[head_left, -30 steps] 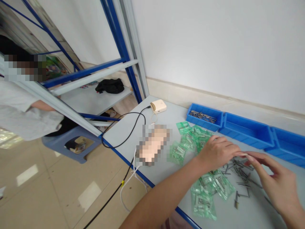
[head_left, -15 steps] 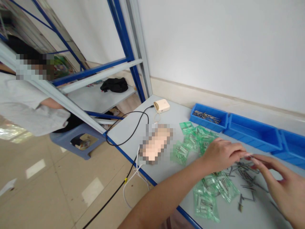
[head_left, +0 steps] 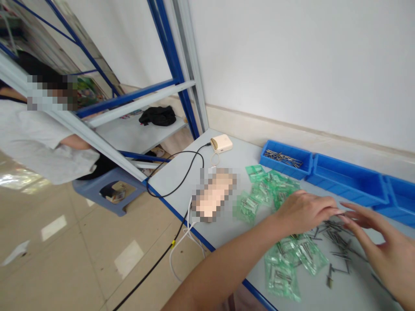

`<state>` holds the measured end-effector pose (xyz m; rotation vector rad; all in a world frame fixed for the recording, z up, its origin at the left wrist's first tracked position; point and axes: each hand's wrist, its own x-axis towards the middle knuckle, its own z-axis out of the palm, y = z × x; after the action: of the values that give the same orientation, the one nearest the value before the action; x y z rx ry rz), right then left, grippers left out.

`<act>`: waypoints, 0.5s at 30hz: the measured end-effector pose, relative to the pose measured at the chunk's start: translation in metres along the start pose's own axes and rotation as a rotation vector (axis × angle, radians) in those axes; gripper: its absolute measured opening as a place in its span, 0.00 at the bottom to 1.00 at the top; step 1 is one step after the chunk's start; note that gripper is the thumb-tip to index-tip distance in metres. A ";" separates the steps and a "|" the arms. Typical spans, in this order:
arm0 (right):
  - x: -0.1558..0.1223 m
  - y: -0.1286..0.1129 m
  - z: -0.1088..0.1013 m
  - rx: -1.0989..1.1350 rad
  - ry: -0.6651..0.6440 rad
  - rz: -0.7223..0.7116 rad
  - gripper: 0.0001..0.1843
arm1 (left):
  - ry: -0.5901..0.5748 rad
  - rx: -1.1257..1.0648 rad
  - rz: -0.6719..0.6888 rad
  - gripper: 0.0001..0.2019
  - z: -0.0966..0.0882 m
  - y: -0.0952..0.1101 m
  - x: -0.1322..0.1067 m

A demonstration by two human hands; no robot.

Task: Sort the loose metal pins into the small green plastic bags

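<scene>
My left hand (head_left: pixel 303 210) hovers over the loose metal parts, its thumb and fingers pinched together. From the right, my right hand (head_left: pixel 382 237) meets it, thumb and index fingertips nearly touching the left ones. Between the fingertips is a thin dark metal piece (head_left: pixel 342 213), mostly hidden. Below lie loose small metal rods (head_left: pixel 337 239), some bent into an L like hex keys. Green clear bags (head_left: pixel 282 276) holding metal parts lie under and around my left forearm; more green bags (head_left: pixel 248 207) are beyond it.
Blue bins (head_left: pixel 346 181) line the wall; the leftmost blue bin (head_left: pixel 285 166) holds metal pins. A blurred-out phone-shaped object (head_left: pixel 214 196), a cream device (head_left: pixel 221 143) and a black cable (head_left: pixel 186 172) are on the table. A person (head_left: pixel 42 138) sits left beyond the frame on a blue stool (head_left: pixel 110 190).
My right index finger has lifted slightly away from the left fingertips. Both hands otherwise stay in nearly the same place, and the view has shifted slightly.
</scene>
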<state>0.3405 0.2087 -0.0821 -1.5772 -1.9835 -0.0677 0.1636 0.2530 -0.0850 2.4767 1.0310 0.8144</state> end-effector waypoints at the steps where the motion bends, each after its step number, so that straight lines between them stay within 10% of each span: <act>1: 0.000 -0.002 0.000 0.001 0.009 -0.014 0.32 | 0.007 0.010 -0.001 0.13 0.001 0.000 0.000; 15: -0.001 -0.012 -0.003 -0.070 0.142 -0.096 0.28 | 0.042 0.018 0.045 0.15 0.014 -0.007 -0.003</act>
<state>0.3312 0.2035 -0.0765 -1.4766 -1.9635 -0.2828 0.1666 0.2549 -0.1004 2.5167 1.0047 0.8784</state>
